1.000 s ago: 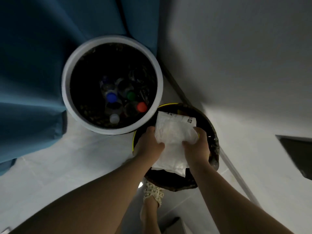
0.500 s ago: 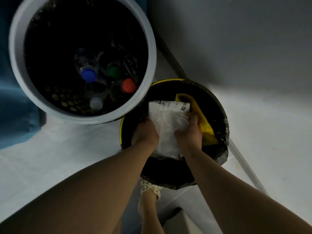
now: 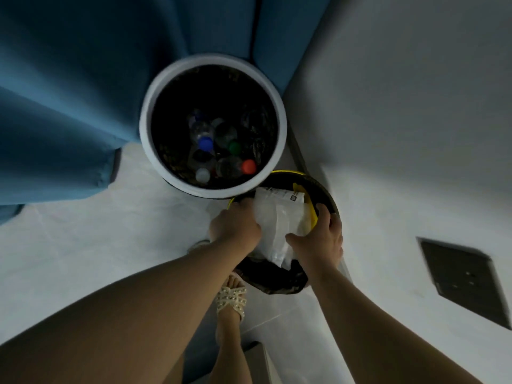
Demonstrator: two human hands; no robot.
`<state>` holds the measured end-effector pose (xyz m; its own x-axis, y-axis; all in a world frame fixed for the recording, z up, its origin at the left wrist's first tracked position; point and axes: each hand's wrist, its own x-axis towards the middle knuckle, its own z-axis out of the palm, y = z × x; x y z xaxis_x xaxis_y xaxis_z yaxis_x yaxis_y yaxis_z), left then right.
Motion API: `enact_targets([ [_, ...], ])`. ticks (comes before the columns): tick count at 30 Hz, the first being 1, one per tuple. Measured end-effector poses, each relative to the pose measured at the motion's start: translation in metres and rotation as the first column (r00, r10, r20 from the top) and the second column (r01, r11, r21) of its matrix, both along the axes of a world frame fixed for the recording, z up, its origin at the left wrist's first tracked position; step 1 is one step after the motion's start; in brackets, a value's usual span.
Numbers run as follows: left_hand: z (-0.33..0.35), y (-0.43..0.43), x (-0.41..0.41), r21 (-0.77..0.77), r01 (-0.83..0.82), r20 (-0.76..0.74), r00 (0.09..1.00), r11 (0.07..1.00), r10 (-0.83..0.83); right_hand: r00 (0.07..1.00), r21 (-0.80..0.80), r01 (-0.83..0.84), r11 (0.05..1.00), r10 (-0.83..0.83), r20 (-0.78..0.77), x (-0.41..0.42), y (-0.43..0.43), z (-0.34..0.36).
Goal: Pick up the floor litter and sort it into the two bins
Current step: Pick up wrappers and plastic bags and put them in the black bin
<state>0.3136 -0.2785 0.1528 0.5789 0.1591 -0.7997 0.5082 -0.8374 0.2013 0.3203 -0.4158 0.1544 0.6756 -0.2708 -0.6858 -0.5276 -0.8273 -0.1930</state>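
The left grip [image 3: 235, 225] has its fingers curled tight round the left edge of the white packet [image 3: 277, 217]. The right grip [image 3: 318, 239] takes the other side more loosely, thumb laid on the packet's near corner and fingers curved round its right edge. The packet hangs between the two, crumpled and soft-looking, its printed end pointing away from the wrists.

Directly under both grips is the mouth of the yellow-rimmed bin [image 3: 288, 172], lined in black, with a yellow scrap [image 3: 310, 214] showing just past the right fingers. So the packet seems to be over the correct bin, and what is left is the drop.

I would lower both grips until the packet's far end is below the rim, then open them together. Thin film like this probably springs back and could catch on the liner or slide out over the edge. A short push down with flat fingers should settle it, without dragging the liner inward.

Beyond the left grip, touching or nearly touching the small bin, stands the white bin [image 3: 144, 128]. It holds capped bottles [image 3: 205, 142], so keep the packet out of it. A sandalled foot [image 3: 231, 297] is planted just behind the grips, and a blue curtain [image 3: 69, 106] hangs further off to the left.
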Motion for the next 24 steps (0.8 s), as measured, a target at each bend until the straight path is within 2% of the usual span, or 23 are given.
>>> enact_targets([
  [5, 0.062, 0.024, -0.021, 0.036, 0.009, 0.083, 0.996, 0.999, -0.012, 0.988, 0.053, -0.154, 0.987, 0.152, 0.035, -0.005, 0.024, 0.063],
  [11, 0.132, 0.052, -0.061, 0.053, -0.104, 0.189, 0.978, 0.993, 0.092, 0.920, 0.101, -0.391, 0.915, 0.390, 0.031, -0.026, 0.061, 0.139],
  [14, 0.165, 0.069, -0.087, 0.039, -0.169, 0.216, 0.964, 0.985, 0.157, 0.826, 0.084, -0.564, 0.822, 0.562, 0.038, -0.041, 0.080, 0.178],
  [18, 0.210, 0.095, -0.129, 0.096, -0.257, 0.255, 0.940, 0.962, 0.226, 0.654, 0.075, -0.756, 0.651, 0.755, 0.044, -0.063, 0.109, 0.220],
  [24, 0.257, 0.133, -0.202, 0.138, -0.494, 0.246, 0.857, 0.858, 0.453, 0.382, 0.057, -0.924, 0.379, 0.922, 0.066, -0.103, 0.169, 0.264],
])
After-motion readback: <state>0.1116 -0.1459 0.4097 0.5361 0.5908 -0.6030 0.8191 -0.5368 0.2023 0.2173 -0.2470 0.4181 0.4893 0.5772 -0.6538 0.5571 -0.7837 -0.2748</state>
